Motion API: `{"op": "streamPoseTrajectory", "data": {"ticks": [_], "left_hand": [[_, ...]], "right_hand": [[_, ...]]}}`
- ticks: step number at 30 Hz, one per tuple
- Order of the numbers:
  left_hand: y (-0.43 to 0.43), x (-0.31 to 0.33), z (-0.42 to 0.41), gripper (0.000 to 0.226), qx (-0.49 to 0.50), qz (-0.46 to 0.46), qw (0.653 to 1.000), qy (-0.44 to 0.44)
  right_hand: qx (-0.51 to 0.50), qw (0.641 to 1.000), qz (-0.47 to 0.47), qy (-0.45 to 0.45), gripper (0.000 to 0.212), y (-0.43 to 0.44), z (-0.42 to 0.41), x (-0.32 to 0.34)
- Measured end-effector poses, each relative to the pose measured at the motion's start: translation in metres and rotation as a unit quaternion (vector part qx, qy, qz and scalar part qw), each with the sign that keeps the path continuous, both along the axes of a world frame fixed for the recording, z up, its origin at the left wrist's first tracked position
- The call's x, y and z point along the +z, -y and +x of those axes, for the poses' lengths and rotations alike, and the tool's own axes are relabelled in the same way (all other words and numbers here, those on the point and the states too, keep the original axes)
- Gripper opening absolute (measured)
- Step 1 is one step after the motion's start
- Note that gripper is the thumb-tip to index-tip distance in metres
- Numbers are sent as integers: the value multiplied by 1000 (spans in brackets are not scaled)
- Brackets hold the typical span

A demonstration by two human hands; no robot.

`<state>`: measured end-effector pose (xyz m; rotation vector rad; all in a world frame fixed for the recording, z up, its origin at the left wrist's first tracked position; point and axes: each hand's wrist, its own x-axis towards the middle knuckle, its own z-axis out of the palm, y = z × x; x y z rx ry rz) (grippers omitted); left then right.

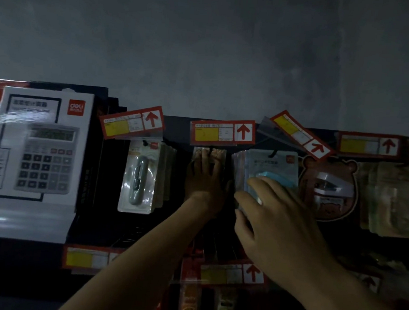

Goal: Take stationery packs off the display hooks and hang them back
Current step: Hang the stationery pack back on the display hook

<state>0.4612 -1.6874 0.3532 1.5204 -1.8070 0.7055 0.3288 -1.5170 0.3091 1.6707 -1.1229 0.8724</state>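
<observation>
Dim store display with a row of hooks under red price tags. My left hand [204, 179] lies flat, fingers spread, against a dark pack [209, 152] hanging on the middle hook; only the pack's top edge shows. My right hand [273, 222] wraps around the lower part of a blue-white blister pack [274, 167] that hangs on the hook just to the right, with a light blue item inside. Left of both hangs a pack with a grey clip-shaped item [140, 177].
A white calculator box [34, 157] stands at the left. A bear-shaped pack [328, 187] and more packs [389, 199] hang at the right. A tilted price tag [301, 135] sits above the blue pack. A lower row of tags and packs [229, 275] lies under my arms.
</observation>
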Motion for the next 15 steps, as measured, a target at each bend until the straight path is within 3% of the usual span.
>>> {"op": "streamPoseTrajectory", "data": {"ticks": [9,15], "left_hand": [[-38,-16,4,93,-12,80,995,52],[-85,-26,13,72,-65,144,986,61]], "right_hand": [[-1,1000,0,-3,24,5,-3,-9],[-2,1000,-2,-2,24,4,-6,-18]]}}
